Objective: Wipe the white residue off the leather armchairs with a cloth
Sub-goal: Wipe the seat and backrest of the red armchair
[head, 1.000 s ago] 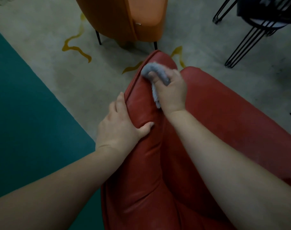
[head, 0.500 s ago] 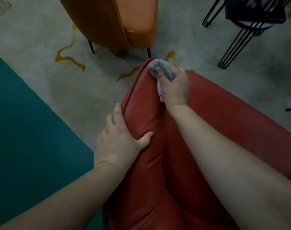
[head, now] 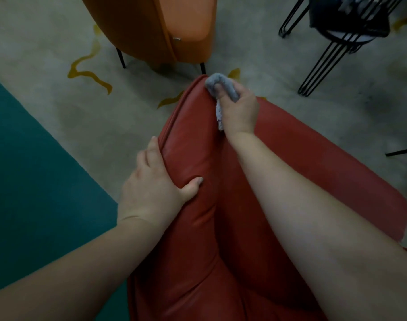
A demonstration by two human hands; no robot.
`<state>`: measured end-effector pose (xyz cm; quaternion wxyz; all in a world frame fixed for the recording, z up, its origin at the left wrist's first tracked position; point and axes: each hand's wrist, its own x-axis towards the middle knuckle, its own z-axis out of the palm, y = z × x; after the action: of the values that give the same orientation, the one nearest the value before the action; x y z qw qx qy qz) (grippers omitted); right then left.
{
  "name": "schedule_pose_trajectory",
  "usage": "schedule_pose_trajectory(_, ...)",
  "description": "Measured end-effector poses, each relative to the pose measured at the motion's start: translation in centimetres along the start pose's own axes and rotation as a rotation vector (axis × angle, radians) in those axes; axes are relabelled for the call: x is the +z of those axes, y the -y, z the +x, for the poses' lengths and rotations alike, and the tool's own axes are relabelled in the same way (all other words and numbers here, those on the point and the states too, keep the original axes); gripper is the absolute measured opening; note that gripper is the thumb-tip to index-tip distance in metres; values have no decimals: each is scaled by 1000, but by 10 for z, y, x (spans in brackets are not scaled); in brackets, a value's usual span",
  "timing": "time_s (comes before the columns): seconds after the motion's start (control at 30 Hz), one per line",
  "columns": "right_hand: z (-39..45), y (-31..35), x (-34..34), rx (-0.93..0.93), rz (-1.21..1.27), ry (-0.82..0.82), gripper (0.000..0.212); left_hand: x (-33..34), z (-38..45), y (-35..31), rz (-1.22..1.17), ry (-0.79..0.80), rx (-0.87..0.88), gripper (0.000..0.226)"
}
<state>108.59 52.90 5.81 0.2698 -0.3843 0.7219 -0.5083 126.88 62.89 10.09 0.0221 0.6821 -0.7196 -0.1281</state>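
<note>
Grey floor (head: pixel 279 72) lies beyond armchair (head: pixel 198 140) tip under cloth (head: pixel 221 85).

— What's under you?
— A grey floor (head: pixel 279 72) with wavy yellow marks, and a teal area (head: pixel 35 170) at my left.
— What stands on it?
— My red armchair (head: pixel 313 144), an orange armchair (head: pixel 156 26) beyond, a black wire-legged stool (head: pixel 337 42).
</note>
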Motion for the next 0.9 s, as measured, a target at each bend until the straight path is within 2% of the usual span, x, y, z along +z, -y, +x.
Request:
schedule_pose_trajectory(0.13,-30,-6,0,77,44,-42,15,0,-1,-1,10,17,2,117)
schedule_pose_trajectory(0.27,-97,-15,-16,100,123,27,19,0,-1,1,-12,26,7,116)
schedule_pose_trajectory(0.43,-40,-2,-12,111,66,-76,24,0,0,-1,16,19,5,117)
schedule_pose_trajectory(0.5,-20,2,-1,101,56,-67,27,0,1,0,21,17,1,117)
schedule_pose_trajectory(0.63,-61,-7,-1,95,101,-50,29,-1,1,0,-3,25,4,116)
schedule_pose_trajectory(0.77,-106,-19,-20,36,-3,21,32,0,1,-1,5,33,6,117)
schedule_pose_trajectory(0.83,-92,-16,-25,-1,-56,31,31,0,1,-1,8,26,8,117)
schedule_pose_trajectory(0.9,-61,-12,-23,2,-80,-25,28,0,1,-1,15,18,9,117)
